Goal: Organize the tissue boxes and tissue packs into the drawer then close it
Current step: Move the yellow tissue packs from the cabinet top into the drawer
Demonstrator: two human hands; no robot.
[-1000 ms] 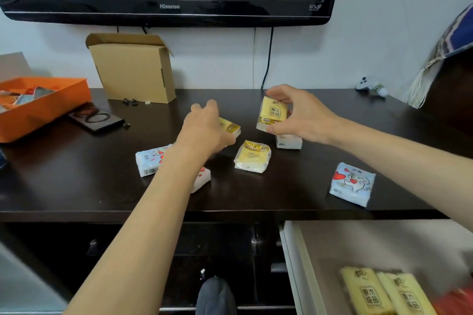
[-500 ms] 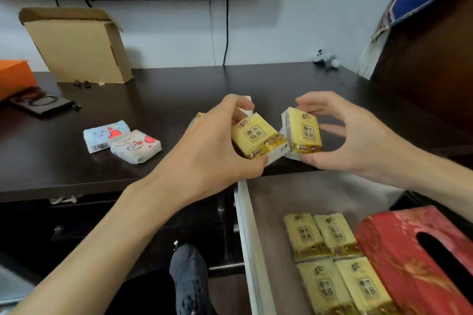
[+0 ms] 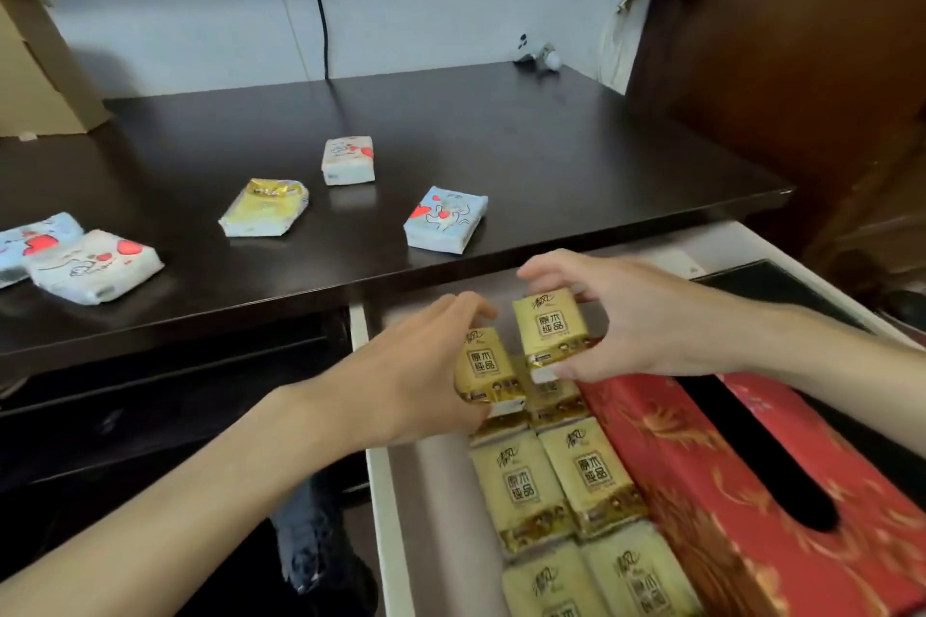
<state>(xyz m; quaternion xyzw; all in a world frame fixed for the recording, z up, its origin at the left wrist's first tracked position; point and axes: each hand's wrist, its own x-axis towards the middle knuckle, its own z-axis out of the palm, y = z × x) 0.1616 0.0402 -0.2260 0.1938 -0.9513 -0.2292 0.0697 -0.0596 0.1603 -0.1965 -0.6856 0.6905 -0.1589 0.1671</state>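
Observation:
My left hand (image 3: 421, 366) grips one yellow tissue pack (image 3: 483, 366) and my right hand (image 3: 636, 316) grips another yellow tissue pack (image 3: 551, 328), both held low over the open white drawer (image 3: 388, 491). Several yellow packs (image 3: 556, 481) lie in rows inside it, beside a red tissue box (image 3: 741, 491). On the dark tabletop (image 3: 501, 135) lie a yellow pack (image 3: 263, 208), a white pack with red hearts (image 3: 348, 160), a blue pack (image 3: 446, 218) near the front edge, and two more patterned packs (image 3: 75, 258) at the left.
A cardboard box (image 3: 35, 70) stands at the back left. A black cable (image 3: 318, 0) runs down the wall. A small white object (image 3: 543, 58) sits at the tabletop's back right. Dark wooden furniture (image 3: 781, 65) rises on the right. A foot (image 3: 310, 536) shows below.
Both hands have come down from above the tabletop's edge into the drawer with their yellow packs. The view has swung right and down.

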